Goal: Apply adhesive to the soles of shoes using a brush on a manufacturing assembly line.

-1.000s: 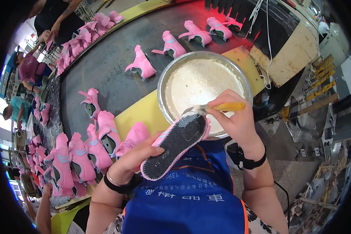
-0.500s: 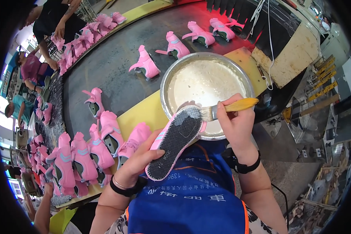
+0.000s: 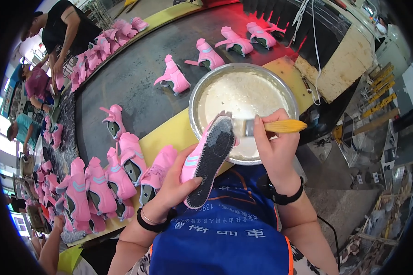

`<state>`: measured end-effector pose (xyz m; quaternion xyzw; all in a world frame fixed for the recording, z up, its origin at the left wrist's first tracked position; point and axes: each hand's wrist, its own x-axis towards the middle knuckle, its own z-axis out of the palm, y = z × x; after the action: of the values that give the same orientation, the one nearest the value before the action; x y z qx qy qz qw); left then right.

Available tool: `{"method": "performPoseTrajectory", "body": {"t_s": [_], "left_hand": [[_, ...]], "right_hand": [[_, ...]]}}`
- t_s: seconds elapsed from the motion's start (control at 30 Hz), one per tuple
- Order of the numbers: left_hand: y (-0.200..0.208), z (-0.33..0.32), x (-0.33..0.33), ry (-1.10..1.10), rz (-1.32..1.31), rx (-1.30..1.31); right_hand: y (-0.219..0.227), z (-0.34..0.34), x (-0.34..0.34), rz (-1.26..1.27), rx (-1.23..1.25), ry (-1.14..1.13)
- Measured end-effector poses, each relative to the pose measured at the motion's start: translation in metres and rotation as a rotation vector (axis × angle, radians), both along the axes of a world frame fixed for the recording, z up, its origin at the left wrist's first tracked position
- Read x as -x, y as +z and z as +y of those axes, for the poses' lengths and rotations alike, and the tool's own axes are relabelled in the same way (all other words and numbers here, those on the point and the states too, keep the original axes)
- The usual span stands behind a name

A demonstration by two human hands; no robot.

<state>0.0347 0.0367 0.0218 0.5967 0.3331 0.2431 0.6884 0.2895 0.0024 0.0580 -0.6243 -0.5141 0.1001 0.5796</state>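
Note:
My left hand (image 3: 176, 183) is closed around a pink shoe upper (image 3: 211, 158), tilted so its black stitched underside faces up. That underside looks wet and greyish near the toe. Between the fingers of my right hand (image 3: 280, 149) is a paintbrush (image 3: 287, 126) with a yellow handle, its pale bristles at the toe edge of the upper. Bristles and ferrule are slightly blurred. Just beyond both hands, a round metal basin (image 3: 192, 103) holds a creamy whitish liquid (image 3: 236, 91).
A dark conveyor belt (image 3: 133, 87) carries several pink shoe uppers (image 3: 172, 75) toward a red-lit opening (image 3: 273, 32). More uppers (image 3: 101, 190) crowd the yellow ledge (image 3: 160, 126) at left. Across the belt stands a co-worker (image 3: 71, 27); another person's arm (image 3: 53, 243) shows at lower left.
The upper has turned more upright and shifted slightly right in my left hand. The brush has moved a little along the toe edge. The co-worker across the belt has shifted their arms.

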Motion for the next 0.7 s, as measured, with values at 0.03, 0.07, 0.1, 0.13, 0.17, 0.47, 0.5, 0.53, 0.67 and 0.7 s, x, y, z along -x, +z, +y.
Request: {"method": "performPoseTrajectory", "body": {"t_s": [0.03,0.07,0.1,0.13,0.17,0.47,0.5,0.53,0.67,0.7], "left_hand": [[-0.003,0.0,-0.001,-0.009,0.003,-0.073],[-0.005,0.0,-0.001,-0.013,0.003,-0.069],[-0.007,-0.002,-0.002,0.01,-0.032,-0.065],[-0.009,-0.002,-0.003,0.034,-0.066,-0.062],[-0.011,-0.002,-0.004,0.037,-0.067,-0.064],[-0.012,0.0,-0.01,0.158,-0.174,0.099],[-0.011,-0.001,-0.01,0.146,-0.173,0.098],[-0.011,-0.001,-0.01,0.133,-0.172,0.097],[-0.01,-0.001,-0.012,0.124,-0.148,0.052],[-0.009,-0.001,-0.012,0.13,-0.16,0.06]], "right_hand": [[-0.001,0.004,0.0,0.049,-0.072,-0.008],[-0.002,0.007,-0.001,0.047,-0.074,-0.011],[-0.003,0.01,-0.001,0.044,-0.068,-0.001],[-0.004,0.011,0.0,0.073,-0.045,0.006],[-0.006,0.01,0.0,0.041,-0.065,0.015],[-0.002,-0.012,0.017,0.119,0.006,0.065],[-0.001,-0.011,0.017,0.127,-0.052,0.049],[-0.001,-0.007,0.017,0.127,-0.052,0.045],[-0.003,-0.003,0.02,0.196,-0.053,0.082],[-0.003,-0.007,0.022,0.181,0.039,0.105]]}}
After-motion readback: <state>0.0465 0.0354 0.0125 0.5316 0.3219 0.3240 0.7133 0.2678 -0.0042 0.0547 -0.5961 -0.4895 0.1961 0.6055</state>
